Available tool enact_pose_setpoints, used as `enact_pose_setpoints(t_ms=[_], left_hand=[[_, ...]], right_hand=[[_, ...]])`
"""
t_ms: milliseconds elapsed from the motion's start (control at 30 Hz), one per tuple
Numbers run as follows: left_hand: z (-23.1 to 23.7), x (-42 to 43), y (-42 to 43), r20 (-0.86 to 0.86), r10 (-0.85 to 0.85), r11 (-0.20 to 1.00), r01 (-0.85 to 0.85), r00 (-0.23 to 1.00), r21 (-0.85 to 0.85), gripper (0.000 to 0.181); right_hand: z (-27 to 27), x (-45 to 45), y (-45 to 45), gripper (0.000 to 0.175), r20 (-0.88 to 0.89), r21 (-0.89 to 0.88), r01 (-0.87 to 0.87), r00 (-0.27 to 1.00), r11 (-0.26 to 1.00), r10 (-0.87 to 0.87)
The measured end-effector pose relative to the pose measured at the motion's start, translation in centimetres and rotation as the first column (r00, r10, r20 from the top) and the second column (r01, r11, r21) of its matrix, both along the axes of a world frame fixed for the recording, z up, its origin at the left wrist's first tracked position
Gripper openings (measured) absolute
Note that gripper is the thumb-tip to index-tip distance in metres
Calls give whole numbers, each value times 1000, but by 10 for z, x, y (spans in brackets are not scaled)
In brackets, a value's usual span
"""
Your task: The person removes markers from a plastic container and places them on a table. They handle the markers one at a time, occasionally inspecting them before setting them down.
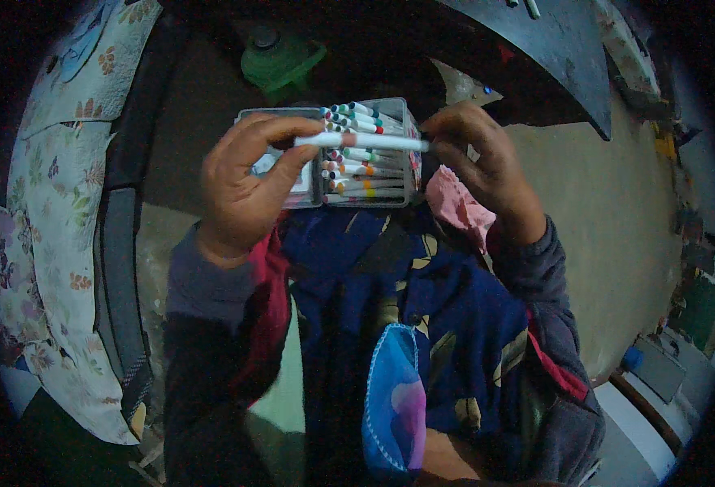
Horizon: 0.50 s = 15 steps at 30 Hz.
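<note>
My left hand [254, 176] pinches one end of a white marker pen [376, 142] with a brownish band, held level above an open clear plastic case. My right hand [482, 152] is at the pen's other end, thumb and fingers close together; blur hides whether they touch it or hold something dark. In the right half of the clear plastic case [407, 112] lie many white marker pens [363, 170] with caps and bands of several colours. The left half is partly behind my left hand. A pink cloth [458, 204] hangs just below my right hand.
A green plastic container [278, 64] stands beyond the case. A dark table top [552, 55] juts in at the upper right. Along the left runs a bed or bench with a floral cover [65, 213]. A blue and purple cloth [397, 395] hangs close before my body.
</note>
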<state>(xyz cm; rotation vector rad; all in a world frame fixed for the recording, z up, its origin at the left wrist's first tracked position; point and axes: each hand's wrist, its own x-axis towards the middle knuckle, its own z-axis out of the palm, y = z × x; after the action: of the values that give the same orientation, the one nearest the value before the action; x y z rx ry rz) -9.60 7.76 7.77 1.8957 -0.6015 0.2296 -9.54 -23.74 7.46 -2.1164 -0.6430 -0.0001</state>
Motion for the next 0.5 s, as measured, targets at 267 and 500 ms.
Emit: enact_pose_setpoints(t_ms=[267, 500], left_hand=[[-14, -10, 11, -178, 28, 985, 3, 984, 175, 18], [-42, -17, -8, -265, -94, 965, 153, 960, 213, 18]], right_hand=[[-7, -6, -20, 20, -128, 69, 127, 985, 990, -117], [-7, -6, -17, 21, -103, 2, 84, 991, 996, -83]])
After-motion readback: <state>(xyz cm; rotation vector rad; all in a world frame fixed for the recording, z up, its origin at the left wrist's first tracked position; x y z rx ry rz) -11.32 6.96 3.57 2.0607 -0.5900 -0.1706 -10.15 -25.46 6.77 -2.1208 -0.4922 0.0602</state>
